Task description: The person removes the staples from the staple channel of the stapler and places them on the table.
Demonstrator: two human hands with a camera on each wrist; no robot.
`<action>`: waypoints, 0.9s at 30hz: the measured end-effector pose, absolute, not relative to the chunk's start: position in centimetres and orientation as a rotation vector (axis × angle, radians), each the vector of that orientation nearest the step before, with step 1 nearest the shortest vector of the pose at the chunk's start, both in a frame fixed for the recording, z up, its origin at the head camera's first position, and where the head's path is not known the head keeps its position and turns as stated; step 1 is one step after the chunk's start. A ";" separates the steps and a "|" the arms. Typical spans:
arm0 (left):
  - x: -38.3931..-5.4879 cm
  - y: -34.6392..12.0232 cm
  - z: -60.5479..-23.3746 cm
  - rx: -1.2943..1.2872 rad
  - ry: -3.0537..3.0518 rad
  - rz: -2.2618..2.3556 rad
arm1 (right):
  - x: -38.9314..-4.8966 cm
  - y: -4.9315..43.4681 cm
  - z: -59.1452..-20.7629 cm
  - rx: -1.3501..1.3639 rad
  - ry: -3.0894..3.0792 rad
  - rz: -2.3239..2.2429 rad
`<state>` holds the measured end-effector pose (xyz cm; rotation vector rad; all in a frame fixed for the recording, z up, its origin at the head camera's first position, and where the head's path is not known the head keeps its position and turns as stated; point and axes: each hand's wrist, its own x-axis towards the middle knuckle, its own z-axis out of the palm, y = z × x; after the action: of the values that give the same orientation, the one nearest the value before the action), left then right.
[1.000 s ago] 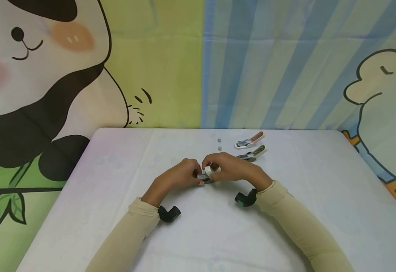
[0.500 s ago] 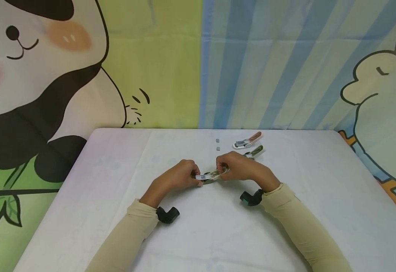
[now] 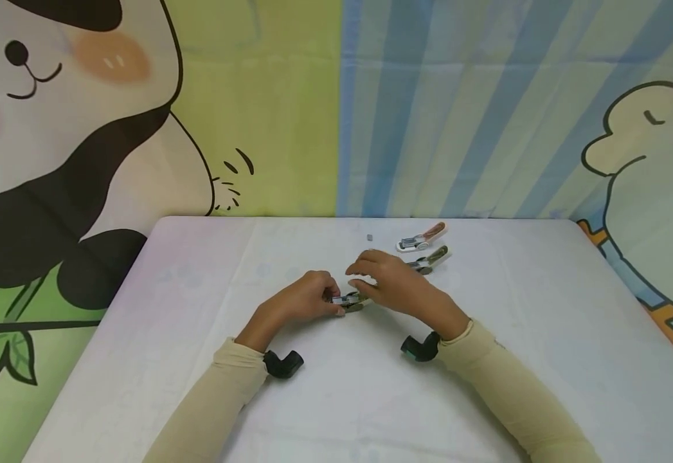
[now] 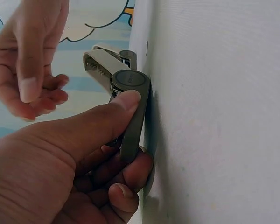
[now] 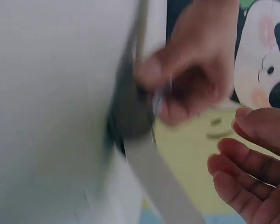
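My left hand (image 3: pixel 307 297) grips a small grey-green stapler (image 4: pixel 135 112) at one end, thumb on its side and fingers curled beneath. The stapler is low over the white table in the middle, and its pale handle (image 4: pixel 100 65) is swung up at an angle from the body. My right hand (image 3: pixel 394 283) hovers just above the stapler's far end, fingers loosely bent and apart, with nothing visible between them. In the right wrist view the stapler (image 5: pixel 130 107) is blurred. A tiny grey block (image 3: pixel 369 237), like a short strip of staples, lies beyond the right hand.
Two more staplers lie at the back right of the table (image 3: pixel 486 308): one with an orange-brown handle (image 3: pixel 421 238), one with a green handle (image 3: pixel 430 259). Behind the table's back edge hangs a printed cloth (image 3: pixel 290 128).
My right hand has let go of the stapler's handle end and moved up and left, fingers loosening. The nearer of two small grey blocks is out of sight by that hand. The left hand keeps its grip.
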<state>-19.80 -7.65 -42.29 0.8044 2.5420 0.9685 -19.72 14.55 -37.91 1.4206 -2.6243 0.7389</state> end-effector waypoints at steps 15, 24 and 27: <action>-20.7 -8.3 -42.8 0.785 2.472 1.083 | -19.9 12.9 -40.2 1.400 -2.863 0.801; -20.7 -8.2 -42.7 0.763 2.445 1.108 | -19.8 13.1 -40.6 1.267 -2.934 0.994; -20.7 -8.1 -42.7 0.763 2.451 1.103 | -19.7 13.0 -40.6 1.215 -2.949 1.004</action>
<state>-20.71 -8.15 -42.71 0.7630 2.4509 1.1027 -19.73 12.98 -40.64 1.2154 -2.9492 1.0039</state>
